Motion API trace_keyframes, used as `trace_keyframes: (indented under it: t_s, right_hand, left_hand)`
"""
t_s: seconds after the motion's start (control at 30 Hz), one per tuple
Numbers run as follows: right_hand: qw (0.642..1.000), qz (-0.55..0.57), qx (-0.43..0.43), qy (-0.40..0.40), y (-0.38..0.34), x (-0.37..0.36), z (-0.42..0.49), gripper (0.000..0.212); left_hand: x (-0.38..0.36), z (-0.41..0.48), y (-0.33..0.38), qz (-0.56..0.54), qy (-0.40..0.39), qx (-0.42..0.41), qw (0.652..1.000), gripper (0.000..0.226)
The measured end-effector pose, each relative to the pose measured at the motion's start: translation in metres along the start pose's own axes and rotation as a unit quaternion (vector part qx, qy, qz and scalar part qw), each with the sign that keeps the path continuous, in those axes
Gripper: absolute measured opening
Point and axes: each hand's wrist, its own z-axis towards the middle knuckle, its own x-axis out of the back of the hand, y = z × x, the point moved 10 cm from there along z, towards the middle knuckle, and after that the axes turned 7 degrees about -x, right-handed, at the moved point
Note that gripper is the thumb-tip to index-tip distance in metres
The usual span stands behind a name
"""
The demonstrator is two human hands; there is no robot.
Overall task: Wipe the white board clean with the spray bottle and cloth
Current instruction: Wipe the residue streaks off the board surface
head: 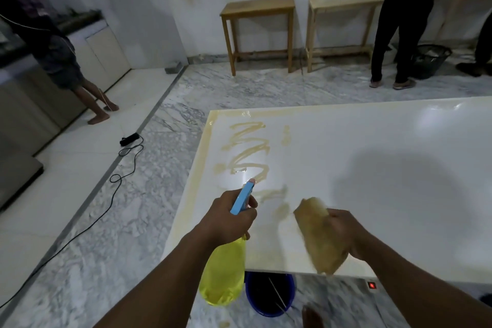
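A large white board lies flat in front of me, marked with yellowish-brown squiggles near its left end and a stained left border. My left hand grips a spray bottle with a yellow body and a blue nozzle that points at the squiggles. My right hand holds a crumpled tan cloth just above the board's near edge, to the right of the bottle.
A blue bucket stands on the marble floor under the board's near edge. A black cable and power strip run across the floor at left. Two wooden tables stand against the far wall. People stand at far left and far right, near a black basket.
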Motion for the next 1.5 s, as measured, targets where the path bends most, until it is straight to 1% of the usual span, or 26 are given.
trace_keyframes:
  t_s: [0.03,0.07,0.13,0.2,0.23,0.33,0.37,0.4,0.43,0.47,0.5,0.53,0.57,0.6,0.63,0.7,0.77,0.83,0.9,1.0,1.07,1.17,1.23,1.37,1.5]
  right_hand:
    - [0.996,0.084,-0.027,-0.02,0.001,0.006,0.004,0.032]
    - [0.987,0.143,-0.058,-0.046,0.002,0.008,0.01,0.041]
    - [0.967,0.205,-0.107,-0.107,-0.002,0.001,0.017,0.054]
    - [0.959,0.212,-0.1,-0.161,-0.019,-0.005,0.037,0.06]
    - [0.96,0.199,-0.093,-0.173,-0.032,-0.004,0.056,0.063]
    - [0.971,0.144,-0.057,-0.181,-0.089,0.009,0.116,0.067]
    - [0.977,0.118,-0.047,-0.169,-0.114,0.017,0.142,0.066]
    - [0.987,0.077,-0.026,-0.141,-0.14,0.026,0.168,0.065]
    - [0.995,0.013,-0.001,-0.097,-0.171,0.036,0.196,0.064]
    - [0.996,-0.07,0.032,-0.048,-0.204,0.044,0.222,0.059]
    - [0.984,-0.165,0.063,-0.003,-0.235,0.046,0.247,0.05]
    - [0.959,-0.266,0.088,0.041,-0.265,0.045,0.273,0.039]
    - [0.925,-0.354,0.112,0.085,-0.291,0.043,0.295,0.034]
    - [0.895,-0.414,0.128,0.109,-0.307,0.039,0.32,0.038]
    - [0.879,-0.442,0.136,0.113,-0.314,0.034,0.34,0.045]
    - [0.865,-0.476,0.125,0.092,-0.299,0.023,0.377,0.05]
    - [0.845,-0.519,0.117,0.053,-0.258,0.005,0.4,0.052]
    - [0.82,-0.551,0.146,0.058,-0.222,-0.009,0.404,0.056]
    - [0.821,-0.538,0.171,0.081,-0.204,-0.011,0.396,0.058]
    - [0.824,-0.533,0.182,0.062,-0.185,-0.017,0.367,0.058]
    - [0.827,-0.527,0.187,0.059,-0.164,-0.02,0.339,0.059]
    - [0.837,-0.506,0.197,0.064,-0.118,-0.033,0.277,0.059]
    - [0.845,-0.492,0.199,0.067,-0.083,-0.044,0.229,0.059]
    - [0.856,-0.468,0.205,0.08,-0.008,-0.073,0.118,0.058]
    - [0.858,-0.465,0.206,0.075,0.053,-0.104,0.024,0.059]
  left_hand:
    - [0.003,0.002,0.003,-0.004,0.004,-0.002,1.0,0.009]
    - [0.005,0.008,0.004,-0.008,0.008,-0.004,1.0,0.01]
    - [0.006,0.02,0.005,-0.019,0.01,0.001,1.0,0.01]
    - [0.004,0.038,0.004,-0.026,0.011,0.01,1.0,0.01]
    - [0.002,0.054,0.001,-0.026,0.009,0.014,1.0,0.01]
    - [-0.002,0.102,-0.005,-0.031,0.002,0.028,0.999,0.009]
    - [-0.002,0.121,-0.007,-0.032,0.003,0.031,0.999,0.009]
    - [0.0,0.138,-0.009,-0.029,0.008,0.032,0.999,0.009]
    - [0.002,0.161,-0.013,-0.027,0.012,0.037,0.999,0.008]
    - [0.005,0.178,-0.016,-0.025,0.017,0.042,0.999,0.008]
    - [0.009,0.193,-0.019,-0.024,0.027,0.046,0.998,0.008]
    - [0.013,0.208,-0.022,-0.026,0.038,0.05,0.998,0.009]
    - [0.016,0.22,-0.025,-0.033,0.047,0.051,0.997,0.01]
    - [0.018,0.232,-0.03,-0.042,0.053,0.054,0.996,0.013]
    - [0.019,0.24,-0.032,-0.045,0.057,0.057,0.996,0.016]
    - [0.018,0.25,-0.039,-0.041,0.048,0.068,0.996,0.014]
    - [0.016,0.256,-0.047,-0.04,0.037,0.078,0.995,0.01]
    - [0.015,0.258,-0.053,-0.047,0.032,0.086,0.995,0.007]
    - [0.016,0.255,-0.057,-0.051,0.03,0.087,0.994,0.009]
    - [0.022,0.245,-0.058,-0.044,0.034,0.088,0.995,0.006]
    - [0.026,0.237,-0.057,-0.033,0.037,0.083,0.995,0.017]
    - [0.028,0.208,-0.047,-0.024,0.032,0.058,0.998,0.018]
    - [0.025,0.179,-0.042,-0.021,0.025,0.042,0.999,0.022]
    - [0.017,0.096,-0.041,-0.027,0.008,0.021,0.999,0.016]
    - [0.015,0.024,-0.053,-0.047,-0.008,0.031,0.998,0.009]
